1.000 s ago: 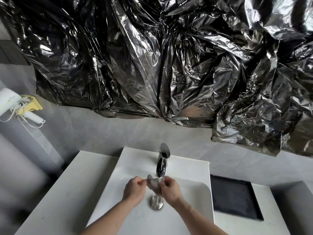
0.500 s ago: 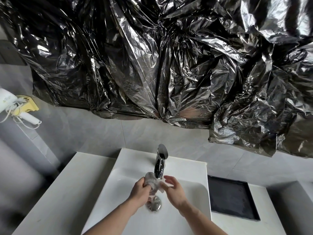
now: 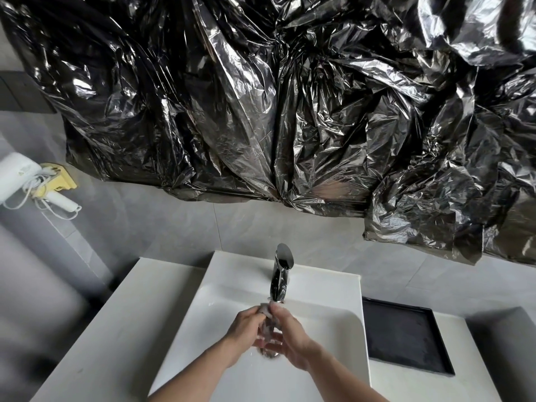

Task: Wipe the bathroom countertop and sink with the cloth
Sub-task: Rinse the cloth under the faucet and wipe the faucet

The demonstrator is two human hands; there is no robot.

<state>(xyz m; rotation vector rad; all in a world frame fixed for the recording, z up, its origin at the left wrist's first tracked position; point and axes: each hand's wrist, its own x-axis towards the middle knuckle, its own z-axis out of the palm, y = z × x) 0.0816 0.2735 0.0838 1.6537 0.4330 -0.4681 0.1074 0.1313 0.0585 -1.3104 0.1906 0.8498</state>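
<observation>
A small grey wet cloth [image 3: 266,323] is bunched between both hands over the white sink [image 3: 327,326], just below the chrome tap [image 3: 280,274]. My left hand [image 3: 245,329] grips the cloth from the left, and my right hand [image 3: 290,340] closes on it from the right. The hands hide most of the drain [image 3: 271,355]. The white countertop [image 3: 110,329] stretches to the left of the basin.
A black rectangular tray [image 3: 406,338] is set into the counter right of the sink. Crinkled black plastic sheeting [image 3: 275,111] covers the wall above. A white hair dryer [image 3: 20,178] with a yellow holder hangs on the left wall.
My right hand, open half a second ago, has closed back on the cloth. Both hands now press together around it, slightly lower over the drain.
</observation>
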